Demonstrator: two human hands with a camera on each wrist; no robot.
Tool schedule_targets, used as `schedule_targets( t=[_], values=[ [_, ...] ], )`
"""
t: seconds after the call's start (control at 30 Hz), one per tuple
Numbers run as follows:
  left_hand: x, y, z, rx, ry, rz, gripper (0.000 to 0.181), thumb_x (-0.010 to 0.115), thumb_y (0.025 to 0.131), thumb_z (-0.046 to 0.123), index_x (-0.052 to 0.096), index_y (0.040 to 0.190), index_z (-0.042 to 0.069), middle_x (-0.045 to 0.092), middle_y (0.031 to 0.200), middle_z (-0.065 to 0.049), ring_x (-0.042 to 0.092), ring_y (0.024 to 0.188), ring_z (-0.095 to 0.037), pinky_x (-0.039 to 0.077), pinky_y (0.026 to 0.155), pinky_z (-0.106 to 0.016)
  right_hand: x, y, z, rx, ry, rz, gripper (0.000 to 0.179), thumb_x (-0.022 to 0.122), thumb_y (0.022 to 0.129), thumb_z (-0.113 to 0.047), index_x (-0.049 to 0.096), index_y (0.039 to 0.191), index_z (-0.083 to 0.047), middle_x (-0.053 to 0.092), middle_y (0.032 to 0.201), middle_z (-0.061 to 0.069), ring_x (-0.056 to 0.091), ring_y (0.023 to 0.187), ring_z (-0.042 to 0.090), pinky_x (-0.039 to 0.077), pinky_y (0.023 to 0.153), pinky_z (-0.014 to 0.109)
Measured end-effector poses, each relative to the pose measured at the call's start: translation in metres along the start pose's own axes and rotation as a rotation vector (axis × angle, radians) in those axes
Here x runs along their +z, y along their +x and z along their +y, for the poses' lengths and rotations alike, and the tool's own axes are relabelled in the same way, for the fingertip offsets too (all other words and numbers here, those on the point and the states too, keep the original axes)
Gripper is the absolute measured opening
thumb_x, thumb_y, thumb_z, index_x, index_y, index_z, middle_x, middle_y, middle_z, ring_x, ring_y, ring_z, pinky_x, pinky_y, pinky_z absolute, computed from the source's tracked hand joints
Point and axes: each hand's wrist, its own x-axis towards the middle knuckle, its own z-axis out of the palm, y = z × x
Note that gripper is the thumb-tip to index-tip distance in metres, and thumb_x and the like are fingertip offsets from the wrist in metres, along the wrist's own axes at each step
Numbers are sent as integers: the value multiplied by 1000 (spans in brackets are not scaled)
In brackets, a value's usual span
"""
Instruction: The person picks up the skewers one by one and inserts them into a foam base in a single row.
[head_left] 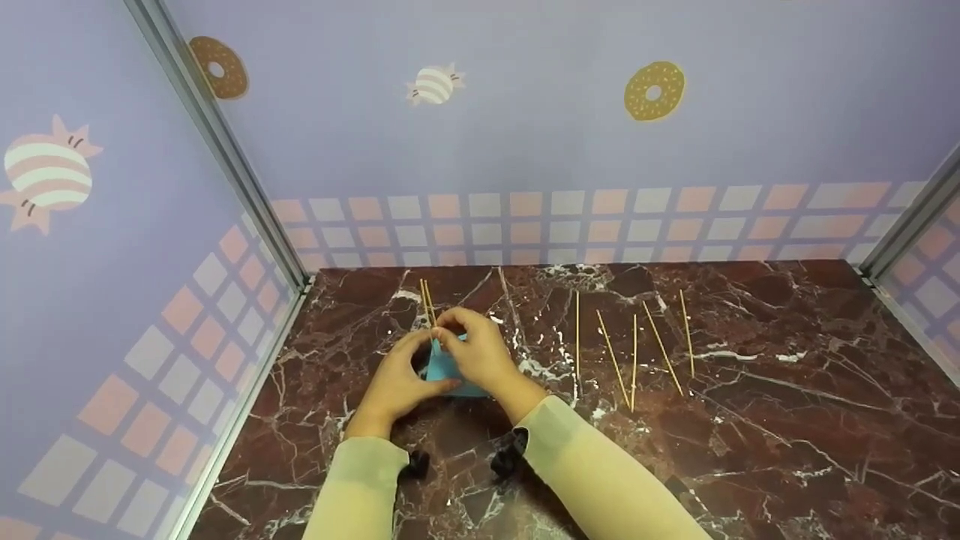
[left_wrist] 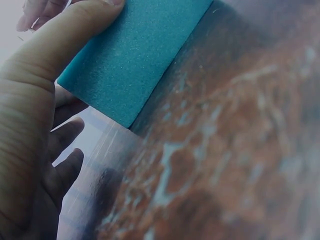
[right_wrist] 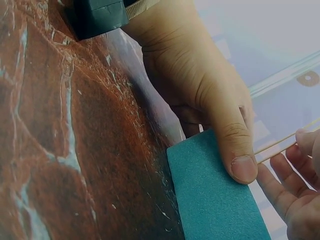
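Note:
A blue block (head_left: pixel 446 366) with a foam-like surface stands on the table between both hands. My left hand (head_left: pixel 394 381) grips it, the thumb (right_wrist: pixel 244 167) flat on one face in the right wrist view and the other fingers behind. Two thin wooden sticks (head_left: pixel 427 300) run close together at the block's far upper edge. Beside them my right hand (head_left: pixel 480 351) pinches a stick between thumb and fingertips, near the left fingertips. Its fingers (right_wrist: pixel 295 175) show at the right side of the right wrist view. Where the sticks meet the block is hidden by the hands.
Several more thin wooden sticks (head_left: pixel 634 360) lie spread on the dark red marbled table (head_left: pixel 750 450), right of the hands. Patterned panels (head_left: pixel 555 135) stand at the back and on both sides. Black wrist devices (head_left: pixel 510 454) sit under the sleeves.

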Motion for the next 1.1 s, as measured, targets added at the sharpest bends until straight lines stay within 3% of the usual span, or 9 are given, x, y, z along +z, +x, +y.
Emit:
schedule_targets(
  t=[0.33, 0.43, 0.63, 0.73, 0.9, 1.1],
  values=[
    [1, 4, 3, -3, 20, 1, 105, 104, 79, 53, 58, 166, 17, 53, 175, -8, 47, 166, -40, 38, 138, -66, -5, 1, -2, -36, 34, -18, 10, 70, 112, -8, 78, 116, -3, 80, 114, 16, 81, 103, 33, 72, 92, 38],
    [2, 4, 4, -3, 16, 4, 106, 104, 79, 52, 58, 166, 16, 53, 175, -10, 47, 166, -41, 37, 138, -66, -5, 2, -1, -45, 35, -16, 12, 69, 112, -7, 78, 118, -1, 80, 115, 18, 81, 103, 34, 72, 93, 41],
    [3, 3, 3, -3, 11, -1, 104, 104, 80, 51, 58, 166, 17, 53, 176, -9, 46, 166, -41, 37, 138, -66, -9, 0, 0, -23, -18, -27, 15, 72, 112, -14, 79, 122, -5, 81, 120, 14, 82, 106, 32, 71, 92, 32],
    [4, 3, 3, -5, 14, -5, 104, 104, 79, 53, 58, 166, 18, 53, 175, -8, 45, 166, -40, 37, 138, -66, -16, -3, 2, -27, -62, -40, 19, 73, 111, -14, 78, 127, -5, 82, 125, 13, 81, 114, 31, 69, 101, 39],
    [4, 3, 2, -8, 27, -5, 109, 104, 77, 56, 57, 166, 15, 53, 175, -11, 46, 166, -41, 36, 139, -65, -49, -12, -2, -29, -110, -59, 24, 75, 107, -8, 77, 130, -3, 82, 129, 15, 79, 121, 31, 67, 110, 45],
    [1, 1, 0, -42, 40, -10, 112, 103, 76, 59, 55, 169, 19, 47, 179, -13, 39, 170, -44, 33, 139, -69, -122, -34, -17, 58, -107, -36, 30, 77, 106, -11, 75, 136, -9, 80, 131, 9, 78, 115, 28, 68, 103, 34]
  ],
)
